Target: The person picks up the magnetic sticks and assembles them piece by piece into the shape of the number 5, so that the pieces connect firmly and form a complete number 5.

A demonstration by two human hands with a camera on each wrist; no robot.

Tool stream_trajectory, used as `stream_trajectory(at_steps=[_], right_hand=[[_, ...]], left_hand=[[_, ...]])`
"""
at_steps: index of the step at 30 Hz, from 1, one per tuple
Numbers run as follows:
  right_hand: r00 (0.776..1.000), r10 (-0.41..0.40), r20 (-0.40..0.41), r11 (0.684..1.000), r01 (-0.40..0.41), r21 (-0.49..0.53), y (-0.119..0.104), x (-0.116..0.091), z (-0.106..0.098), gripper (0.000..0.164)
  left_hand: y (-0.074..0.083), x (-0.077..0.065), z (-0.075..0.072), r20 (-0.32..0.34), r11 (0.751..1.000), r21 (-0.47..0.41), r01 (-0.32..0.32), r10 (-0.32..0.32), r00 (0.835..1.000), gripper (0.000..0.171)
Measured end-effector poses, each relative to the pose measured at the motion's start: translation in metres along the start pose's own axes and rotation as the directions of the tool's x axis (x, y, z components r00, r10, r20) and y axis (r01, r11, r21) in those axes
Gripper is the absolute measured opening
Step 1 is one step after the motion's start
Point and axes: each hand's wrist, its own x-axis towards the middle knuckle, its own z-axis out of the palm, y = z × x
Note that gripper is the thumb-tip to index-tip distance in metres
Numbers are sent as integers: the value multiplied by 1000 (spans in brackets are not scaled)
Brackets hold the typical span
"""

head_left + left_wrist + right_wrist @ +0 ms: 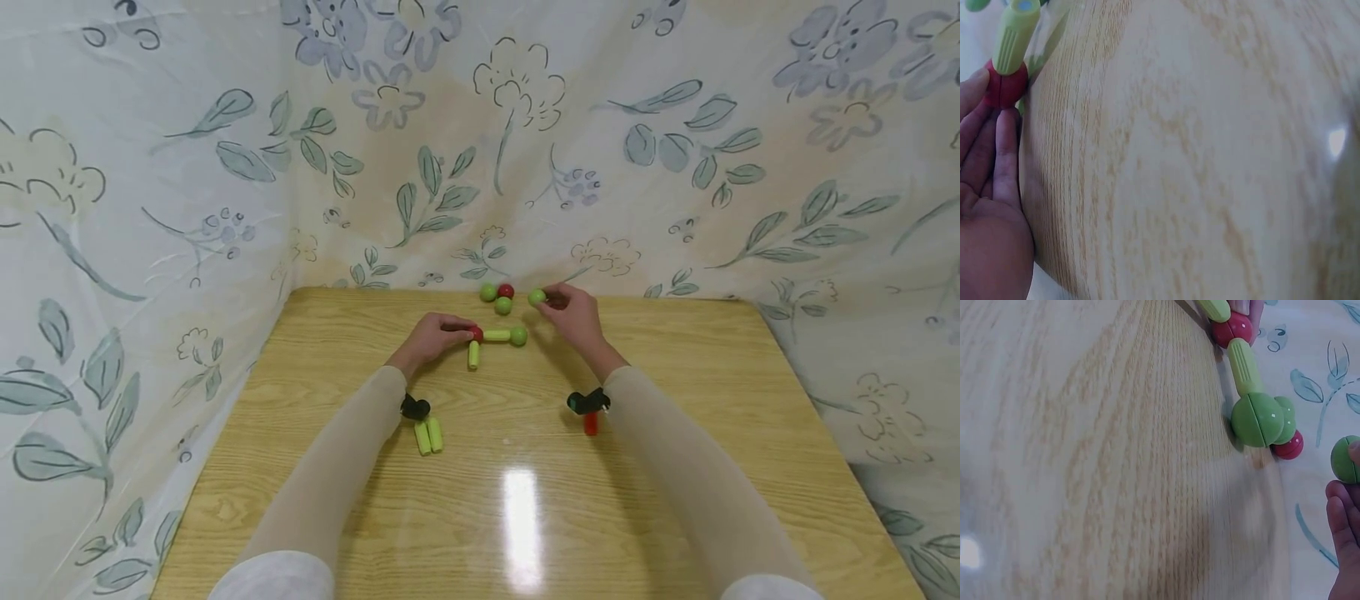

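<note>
Floral curtain (525,167) behind wooden table (315,500)

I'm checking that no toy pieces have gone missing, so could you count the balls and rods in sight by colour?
Green balls: 4
Red balls: 2
Yellow-green rods: 4
Red rods: 1, partly hidden
Total in sight: 11
</note>
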Motion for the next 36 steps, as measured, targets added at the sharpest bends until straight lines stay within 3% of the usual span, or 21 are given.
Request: stream_trajectory(at_steps=[29,36], right_hand=[[996,-75,39,995,72,70,-22,-38,9,28],[995,-90,42,994,87,65,-21,-48,12,28]], left_hand=[[0,-1,-1,0,999,25,-25,25,1000,34],[1,0,0,8,999,-20,-26,26,1000,34]])
